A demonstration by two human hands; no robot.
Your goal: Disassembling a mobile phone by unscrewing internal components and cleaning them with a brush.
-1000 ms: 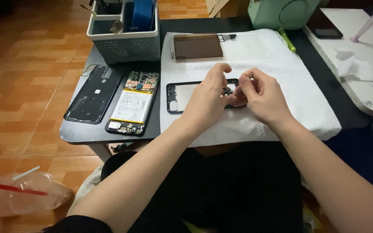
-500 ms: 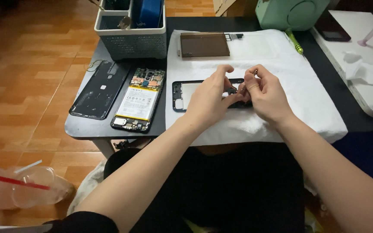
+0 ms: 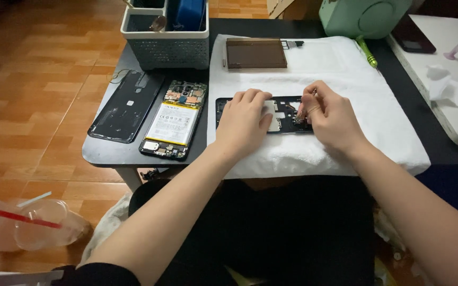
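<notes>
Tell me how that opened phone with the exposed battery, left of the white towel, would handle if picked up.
The opened phone is a flat slab, so probably stiff and unlikely to roll. Its bare circuit parts and battery look fragile; gripping the edges seems safer. It lies close to the black back cover near the table edge, so a push might slide it off.

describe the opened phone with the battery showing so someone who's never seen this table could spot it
Start at the white towel covering the dark table; just off its left edge lies the opened phone, below the grey basket. Unlike the plain black back cover on its left, it shows a pale battery and a circuit board.
</notes>
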